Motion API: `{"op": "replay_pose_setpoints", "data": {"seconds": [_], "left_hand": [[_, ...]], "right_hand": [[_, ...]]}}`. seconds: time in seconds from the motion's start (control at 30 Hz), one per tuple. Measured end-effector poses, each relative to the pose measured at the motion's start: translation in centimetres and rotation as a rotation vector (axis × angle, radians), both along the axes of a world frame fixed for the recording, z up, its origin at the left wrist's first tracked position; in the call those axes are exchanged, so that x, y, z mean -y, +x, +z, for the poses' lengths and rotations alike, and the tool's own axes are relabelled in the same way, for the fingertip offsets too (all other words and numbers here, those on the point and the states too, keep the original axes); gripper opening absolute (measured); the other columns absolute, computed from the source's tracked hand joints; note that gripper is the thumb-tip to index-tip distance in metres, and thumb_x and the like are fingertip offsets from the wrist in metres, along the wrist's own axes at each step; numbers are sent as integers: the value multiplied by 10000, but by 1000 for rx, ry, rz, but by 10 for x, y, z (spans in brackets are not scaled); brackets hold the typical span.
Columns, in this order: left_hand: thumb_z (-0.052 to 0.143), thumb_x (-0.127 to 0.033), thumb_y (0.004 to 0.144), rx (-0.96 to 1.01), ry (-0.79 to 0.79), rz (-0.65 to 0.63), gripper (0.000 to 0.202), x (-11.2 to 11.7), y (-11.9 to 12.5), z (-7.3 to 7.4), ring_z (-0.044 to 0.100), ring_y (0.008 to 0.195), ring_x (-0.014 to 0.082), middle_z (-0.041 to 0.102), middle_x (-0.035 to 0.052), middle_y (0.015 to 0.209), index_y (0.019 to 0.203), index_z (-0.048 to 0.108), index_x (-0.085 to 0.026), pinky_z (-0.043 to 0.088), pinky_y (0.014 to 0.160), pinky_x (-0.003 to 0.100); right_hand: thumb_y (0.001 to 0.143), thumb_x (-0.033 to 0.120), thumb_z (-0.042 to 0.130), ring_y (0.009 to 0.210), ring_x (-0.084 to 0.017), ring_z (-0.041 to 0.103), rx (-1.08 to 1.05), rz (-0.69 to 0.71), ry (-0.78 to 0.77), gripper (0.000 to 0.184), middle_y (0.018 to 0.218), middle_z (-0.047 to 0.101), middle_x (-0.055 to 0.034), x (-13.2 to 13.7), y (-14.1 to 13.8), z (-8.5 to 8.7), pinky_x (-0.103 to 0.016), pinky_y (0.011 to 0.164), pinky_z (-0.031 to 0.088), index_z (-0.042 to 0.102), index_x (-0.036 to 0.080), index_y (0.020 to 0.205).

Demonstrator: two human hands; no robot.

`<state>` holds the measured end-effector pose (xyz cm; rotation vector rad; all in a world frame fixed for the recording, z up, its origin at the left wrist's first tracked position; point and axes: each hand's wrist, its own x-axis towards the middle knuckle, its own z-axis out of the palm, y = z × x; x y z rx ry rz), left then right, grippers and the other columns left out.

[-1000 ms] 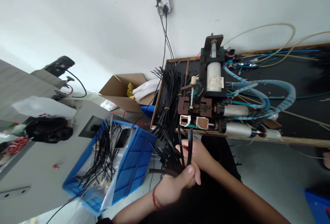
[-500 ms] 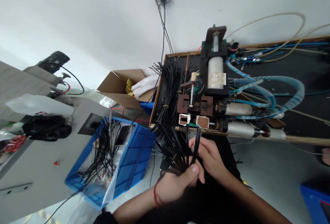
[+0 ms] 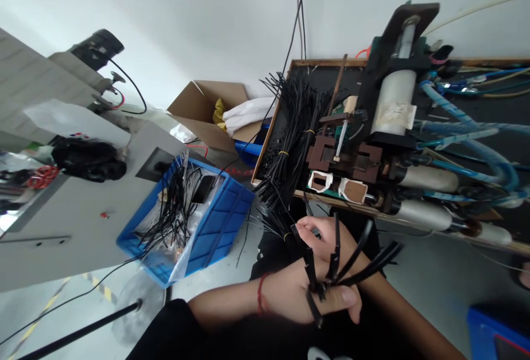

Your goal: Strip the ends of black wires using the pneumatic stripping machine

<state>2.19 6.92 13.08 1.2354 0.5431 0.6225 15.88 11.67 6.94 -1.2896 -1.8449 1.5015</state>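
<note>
My left hand is closed around several short black cables, whose ends fan out to the right past my thumb. Just beyond it, my right hand is bent with thumb and fingers drawn together. Its fingertips are at a banded bundle of black cables, at the near edge of the bench. What those fingertips pinch is too small to make out. More long black cables, tied with yellow bands, lie on the bench's left end. Beside them stands a machine with brown clamp blocks.
A wood-edged black bench carries the machine, its metal cylinders and blue hoses. A blue crate of cables and plastic bags stands left, with a cardboard box behind it. A grey machine table is far left.
The view has shifted left and down. My left hand has turned, so the cables now fan rightward. My right hand has left the upright cables and moved to the banded bundle.
</note>
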Motion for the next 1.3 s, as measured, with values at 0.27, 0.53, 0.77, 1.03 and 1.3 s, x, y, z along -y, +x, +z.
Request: {"op": "replay_pose_setpoints", "data": {"seconds": [0.27, 0.53, 0.77, 1.03, 1.3], "left_hand": [[417, -510, 1069, 22, 55, -114, 466, -1, 4, -4, 664, 743, 266, 671, 121, 776, 752, 592, -216, 569, 747, 405], [417, -435, 1062, 15, 111, -173, 427, 0, 6, -8, 668, 750, 272, 667, 109, 778, 739, 595, -220, 561, 741, 396], [433, -545, 1067, -19, 21, -204, 455, 3, 5, -5, 647, 807, 249, 658, 95, 839, 768, 582, -237, 549, 812, 381], [419, -543, 1089, -8, 69, -188, 502, 1, 6, -10, 629, 755, 217, 663, 99, 799, 765, 599, -204, 533, 757, 353], [394, -781, 1014, -93, 59, -210, 712, -6, 1, -6, 634, 789, 197, 669, 92, 800, 759, 643, -164, 557, 851, 317]], "right_hand": [[1068, 509, 534, 546, -198, 604, -379, 153, -126, 393, 623, 683, -25, 0, -7, 24, -336, 526, 439, 645, 228, 817], [1068, 510, 554, 480, -214, 550, -418, 28, 43, 376, 608, 692, -60, 8, -1, 25, -382, 463, 363, 755, 243, 897], [1054, 514, 580, 493, -233, 542, -442, -7, 10, 340, 614, 673, -58, 12, 2, 27, -407, 479, 358, 765, 294, 873], [999, 533, 692, 534, -193, 459, -810, -226, -289, 311, 610, 607, -39, 6, -4, 19, -356, 508, 317, 726, 253, 869], [905, 518, 797, 456, -113, 199, -1195, -200, -661, 406, 506, 340, 79, 15, -13, -9, -296, 483, 190, 585, 237, 704]]}}
